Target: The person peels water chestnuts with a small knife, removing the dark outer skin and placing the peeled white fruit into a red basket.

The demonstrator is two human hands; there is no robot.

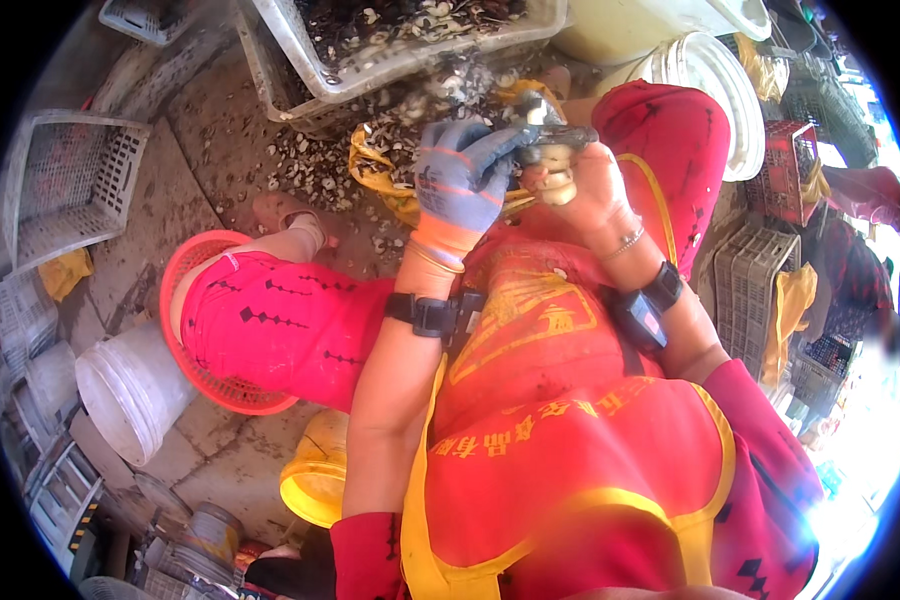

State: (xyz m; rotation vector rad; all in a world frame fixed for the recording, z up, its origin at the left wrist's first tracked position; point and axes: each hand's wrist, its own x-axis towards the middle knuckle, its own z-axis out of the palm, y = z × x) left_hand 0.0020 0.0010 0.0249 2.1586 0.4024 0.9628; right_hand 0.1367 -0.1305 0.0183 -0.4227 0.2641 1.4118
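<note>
My left hand wears a grey-blue glove with an orange cuff. Its thumb and fingers close around a small dark piece, mostly hidden, against the end of a dark tool. My right hand is bare-palmed and wraps that tool from the other side; pale rounded coverings, seemingly finger cots, show on its curled fingers. A blurred pale piece is just above the tool. Beneath and beyond both hands, a yellow-rimmed sack or cloth holds dark and pale scraps. The tool's exact kind cannot be told.
Stacked grey plastic crates with similar scraps stand ahead. White buckets are at the right; a red basket, a white bucket and a yellow bucket are at the left. Scraps litter the floor. Another person is at far right.
</note>
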